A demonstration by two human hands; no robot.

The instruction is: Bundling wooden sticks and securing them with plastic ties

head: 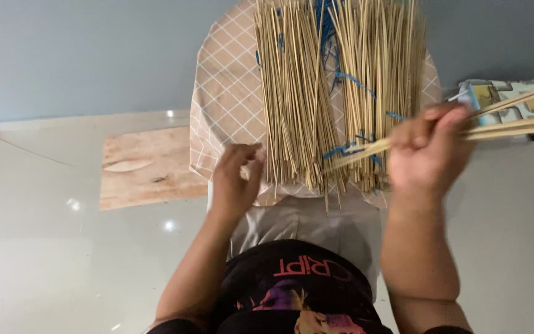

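Note:
Many thin pale bamboo sticks [316,93] lie in a broad pile on a beige checked cloth [230,86] spread over my lap, with blue string [347,80] threaded among them. My right hand [431,151] is closed around a small bunch of sticks [514,117] that points away to the right, blurred by motion. My left hand [236,179] hovers at the pile's near left corner, fingers curled and pinched at the stick ends; whether it holds any stick is unclear.
A glossy pale tiled floor [44,247] lies all around. A flat wooden board [146,167] rests on it to my left. A colourful box-like object [495,99] sits at the right, behind the held sticks. A grey wall [81,55] is beyond.

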